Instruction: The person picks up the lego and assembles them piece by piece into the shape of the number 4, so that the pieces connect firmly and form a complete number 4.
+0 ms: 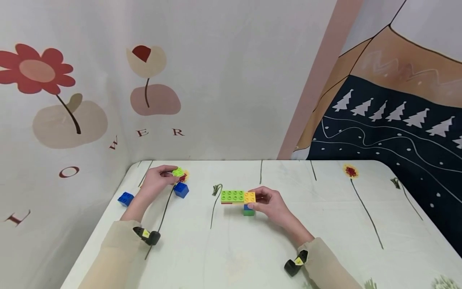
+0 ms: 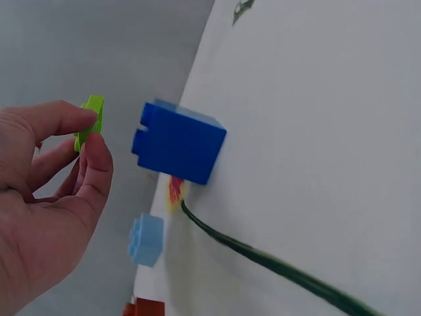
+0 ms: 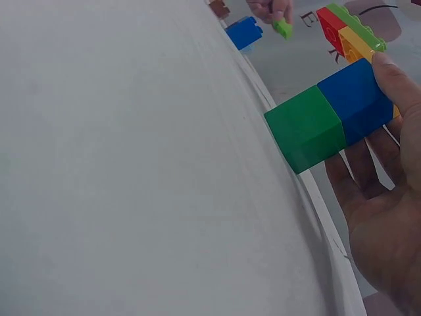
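Observation:
My left hand (image 1: 155,182) pinches a small lime-green brick (image 1: 178,171) between thumb and fingertips. Just below it on the table sits a dark blue brick (image 1: 181,190), which the left wrist view shows with studs pointing toward the hand. My right hand (image 1: 270,204) grips a built-up group of bricks by its right side. That group has a long lime-green brick (image 1: 232,196) and a yellow brick (image 1: 250,197) on top, a red brick (image 3: 331,29) underneath, then a blue brick (image 3: 356,99) and a green brick (image 3: 306,128) as a column. Whether the column touches the table, I cannot tell.
Another blue brick (image 1: 125,198) lies beside the left forearm near the table's left edge. A light blue brick (image 2: 146,239) and a red-brown brick (image 2: 148,307) show in the left wrist view. The white flower-patterned tabletop (image 1: 314,224) meets a printed wall behind.

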The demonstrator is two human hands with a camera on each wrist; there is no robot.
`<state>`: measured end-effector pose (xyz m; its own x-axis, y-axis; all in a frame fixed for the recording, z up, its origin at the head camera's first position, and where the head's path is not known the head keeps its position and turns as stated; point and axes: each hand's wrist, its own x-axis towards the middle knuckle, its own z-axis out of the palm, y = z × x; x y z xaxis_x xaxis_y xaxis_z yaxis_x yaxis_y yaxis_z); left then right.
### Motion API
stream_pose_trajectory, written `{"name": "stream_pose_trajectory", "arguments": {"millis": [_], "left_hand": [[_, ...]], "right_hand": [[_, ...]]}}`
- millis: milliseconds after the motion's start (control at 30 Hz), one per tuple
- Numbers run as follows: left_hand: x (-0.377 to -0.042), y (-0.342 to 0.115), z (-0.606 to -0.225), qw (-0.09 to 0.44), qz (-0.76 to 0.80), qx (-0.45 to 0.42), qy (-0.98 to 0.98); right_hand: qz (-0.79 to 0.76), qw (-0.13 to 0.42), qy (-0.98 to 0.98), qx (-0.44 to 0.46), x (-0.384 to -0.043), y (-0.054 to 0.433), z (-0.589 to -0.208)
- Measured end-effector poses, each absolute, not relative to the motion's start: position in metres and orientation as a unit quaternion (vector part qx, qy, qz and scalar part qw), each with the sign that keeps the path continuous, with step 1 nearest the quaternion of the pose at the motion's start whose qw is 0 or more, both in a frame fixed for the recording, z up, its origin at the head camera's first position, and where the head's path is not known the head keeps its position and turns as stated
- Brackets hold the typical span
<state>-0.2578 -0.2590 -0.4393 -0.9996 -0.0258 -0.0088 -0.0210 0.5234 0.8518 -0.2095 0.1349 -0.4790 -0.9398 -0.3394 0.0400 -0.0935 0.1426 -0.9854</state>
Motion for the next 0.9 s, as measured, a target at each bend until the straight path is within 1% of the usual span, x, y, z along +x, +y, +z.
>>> {"name": "stream_pose_trajectory", "arguments": {"millis": [200, 433, 567, 767, 900], "left_hand": [[-0.253, -0.239, -0.423, -0.017, -0.505, -0.019, -0.863], [-0.242, -0.2, -0.405, -0.025, -0.498, -0.07, -0.864], [-0.236, -0.177, -0.4, -0.035, -0.501, -0.103, -0.859], [-0.226, -0.147, -0.393, -0.057, -0.495, -0.125, -0.858], [-0.222, -0.132, -0.392, -0.053, -0.486, -0.155, -0.859]], "right_hand": [[-0.637, 0.093, 0.752, -0.142, -0.209, 0.135, -0.478], [-0.636, 0.093, 0.753, -0.141, -0.209, 0.135, -0.478], [-0.639, 0.093, 0.75, -0.14, -0.209, 0.135, -0.478], [-0.638, 0.091, 0.752, -0.137, -0.209, 0.133, -0.478], [-0.635, 0.092, 0.755, -0.133, -0.209, 0.134, -0.478]]}}
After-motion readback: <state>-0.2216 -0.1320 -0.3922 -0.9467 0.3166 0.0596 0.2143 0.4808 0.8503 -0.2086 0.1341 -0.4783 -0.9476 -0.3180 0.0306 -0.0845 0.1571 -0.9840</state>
